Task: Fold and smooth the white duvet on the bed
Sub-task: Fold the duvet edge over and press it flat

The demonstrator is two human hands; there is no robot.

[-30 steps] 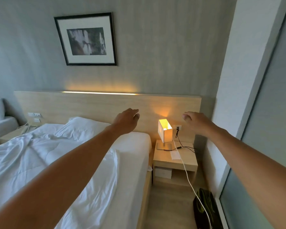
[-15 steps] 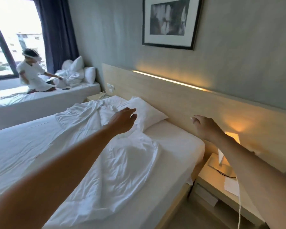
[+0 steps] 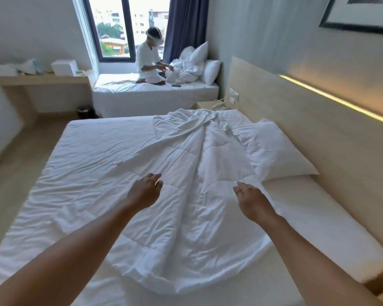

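A rumpled white quilted duvet (image 3: 181, 195) lies spread across the wide white-sheeted bed (image 3: 318, 217), bunched into long folds that run from the near edge up toward the headboard end, where its top overlaps the lower corner of a white rectangular pillow (image 3: 274, 149). The pillow rests against the pale wooden headboard (image 3: 296, 120), which carries a glowing strip of warm light (image 3: 341, 100) along its top.

Both of the person's bare arms reach out over the duvet. The left hand (image 3: 145, 191) hovers above the middle of the duvet with its fingers loosely curled and nothing in them; whether it touches the fabric cannot be told. The right hand (image 3: 252, 199) is at the duvet's right edge, just beside the pillow's corner, fingers relaxed and partly spread; a fold of fabric rises at its far side, but whether the hand grips it cannot be told.

Beyond the bed stands a 2nd, narrower white bed (image 3: 155, 93) under a dark-framed window (image 3: 119, 29) with a navy curtain (image 3: 186, 25). A person in white clothes (image 3: 147, 60) kneels on it beside a heap of white pillows (image 3: 195, 62). A pale wooden worktop (image 3: 42, 79) runs along the left wall.
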